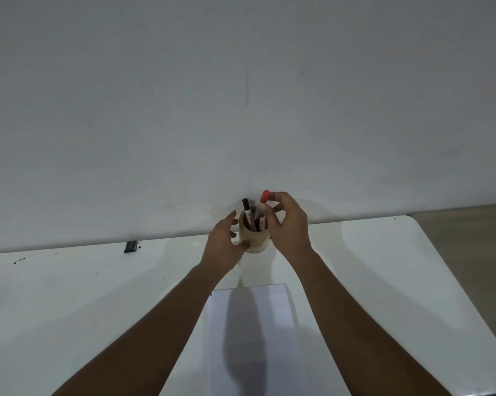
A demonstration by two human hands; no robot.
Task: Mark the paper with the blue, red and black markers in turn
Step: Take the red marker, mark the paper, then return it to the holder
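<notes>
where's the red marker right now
Head view: the red marker stands in the wooden pen cup at the far edge of the table, right of the black marker, its cap pinched by the right hand.

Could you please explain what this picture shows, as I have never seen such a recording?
No machine here: a person wears a camera on the head, so the one picture looks down at their own arms. A white table stands against a wall. On it lie a sheet of paper near the person and a small dark object at the left. The left hand holds a wooden cup; the right hand pinches the red marker standing in it, beside a black marker.
</notes>
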